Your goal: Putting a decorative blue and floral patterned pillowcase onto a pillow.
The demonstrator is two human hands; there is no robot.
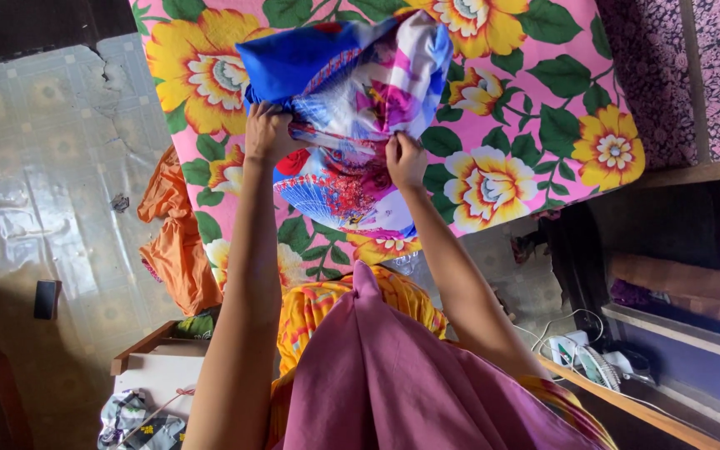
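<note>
While both arms are stretched out over the bed, a bunched blue printed cloth (347,108) is gripped at its lower edge, lying on the pink flowered sheet (535,108). It's pinched by the left hand (267,132) at about 9 o'clock and the right hand (406,160) at 5 o'clock, fingers curled tight into the fabric. An orange cloth (175,242) is draped off the sheet's edge at 7 o'clock.

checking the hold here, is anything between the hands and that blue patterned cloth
Nothing visible does. The left hand and the right hand each pinch the blue patterned cloth directly, bare fingers on fabric, over the pink flowered sheet. The orange cloth lies off to the side, apart from both hands.
</note>
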